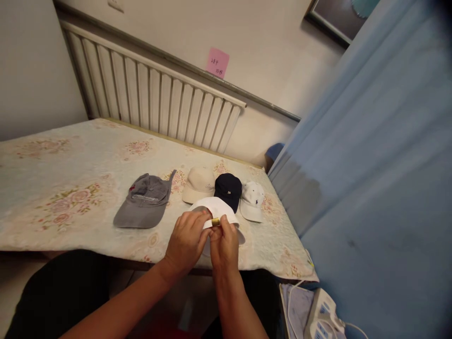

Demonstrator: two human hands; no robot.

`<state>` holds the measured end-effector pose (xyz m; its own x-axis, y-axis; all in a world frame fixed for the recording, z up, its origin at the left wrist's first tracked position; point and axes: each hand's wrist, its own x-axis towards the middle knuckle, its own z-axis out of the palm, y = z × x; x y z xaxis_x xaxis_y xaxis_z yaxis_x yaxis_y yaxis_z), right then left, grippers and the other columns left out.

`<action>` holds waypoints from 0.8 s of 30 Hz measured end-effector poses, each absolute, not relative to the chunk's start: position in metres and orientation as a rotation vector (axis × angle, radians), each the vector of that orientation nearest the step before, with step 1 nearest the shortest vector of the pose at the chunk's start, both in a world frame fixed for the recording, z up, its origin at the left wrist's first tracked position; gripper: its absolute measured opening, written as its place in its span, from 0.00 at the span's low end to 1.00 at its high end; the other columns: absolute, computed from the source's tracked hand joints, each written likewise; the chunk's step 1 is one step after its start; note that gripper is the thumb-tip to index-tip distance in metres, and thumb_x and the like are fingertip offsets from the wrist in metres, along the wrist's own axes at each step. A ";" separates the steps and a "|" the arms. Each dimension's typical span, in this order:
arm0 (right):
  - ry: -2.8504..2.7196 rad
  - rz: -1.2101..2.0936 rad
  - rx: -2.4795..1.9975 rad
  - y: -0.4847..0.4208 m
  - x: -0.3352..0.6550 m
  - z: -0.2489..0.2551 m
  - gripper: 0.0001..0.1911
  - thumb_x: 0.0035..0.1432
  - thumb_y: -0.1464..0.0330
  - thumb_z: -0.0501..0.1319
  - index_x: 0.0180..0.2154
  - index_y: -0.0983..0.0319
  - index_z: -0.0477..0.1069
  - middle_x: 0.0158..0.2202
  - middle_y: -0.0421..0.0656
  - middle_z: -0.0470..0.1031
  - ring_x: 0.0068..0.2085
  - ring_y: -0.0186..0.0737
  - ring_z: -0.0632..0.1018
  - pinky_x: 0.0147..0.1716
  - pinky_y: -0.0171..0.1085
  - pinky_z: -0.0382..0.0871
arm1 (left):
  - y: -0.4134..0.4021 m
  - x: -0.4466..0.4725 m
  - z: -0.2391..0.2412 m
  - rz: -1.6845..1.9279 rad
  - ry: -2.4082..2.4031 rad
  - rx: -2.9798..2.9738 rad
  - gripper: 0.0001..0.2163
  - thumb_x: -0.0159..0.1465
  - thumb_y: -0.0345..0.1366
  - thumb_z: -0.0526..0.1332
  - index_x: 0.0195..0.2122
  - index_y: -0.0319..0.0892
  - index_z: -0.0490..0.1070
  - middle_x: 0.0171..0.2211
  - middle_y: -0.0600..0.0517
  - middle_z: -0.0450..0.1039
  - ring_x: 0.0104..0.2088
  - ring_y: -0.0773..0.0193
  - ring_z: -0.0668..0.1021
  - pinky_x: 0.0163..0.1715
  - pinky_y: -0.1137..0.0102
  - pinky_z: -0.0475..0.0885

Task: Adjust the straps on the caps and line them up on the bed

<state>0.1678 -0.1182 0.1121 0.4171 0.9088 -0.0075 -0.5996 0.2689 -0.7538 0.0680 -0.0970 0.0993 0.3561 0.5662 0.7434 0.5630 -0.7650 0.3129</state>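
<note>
Both my hands meet over a white cap (215,207) at the near edge of a bed. My left hand (187,240) pinches the cap's back strap. My right hand (224,245) pinches a small brass buckle (215,221) on that strap. Fingers of both hands are closed. Just beyond the white cap lies a dark navy cap (229,188). A beige cap (198,183) is to its left and a white cap with a small logo (253,200) to its right. A grey cap (144,200) lies farther left, brim toward me.
The bed has a pale floral cover (63,179). A white slatted radiator cover (148,94) stands behind it, with a pink note (217,62) on the wall. A blue curtain (370,165) hangs close on the right. A white device (323,313) lies on the floor.
</note>
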 end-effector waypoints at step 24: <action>-0.207 1.216 -0.607 -0.125 0.178 0.119 0.17 0.62 0.61 0.51 0.45 0.63 0.71 0.40 0.45 0.81 0.42 0.38 0.80 0.51 0.41 0.68 | -0.096 0.073 0.099 1.425 1.013 2.613 0.07 0.64 0.31 0.55 0.42 0.38 0.67 0.37 0.44 0.71 0.40 0.54 0.72 0.41 0.58 0.69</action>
<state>0.1783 -0.1245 0.1190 0.3514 0.9212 -0.1670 -0.8141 0.2126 -0.5403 0.0734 -0.0958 0.0990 0.3813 0.5344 0.7543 0.5367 -0.7923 0.2900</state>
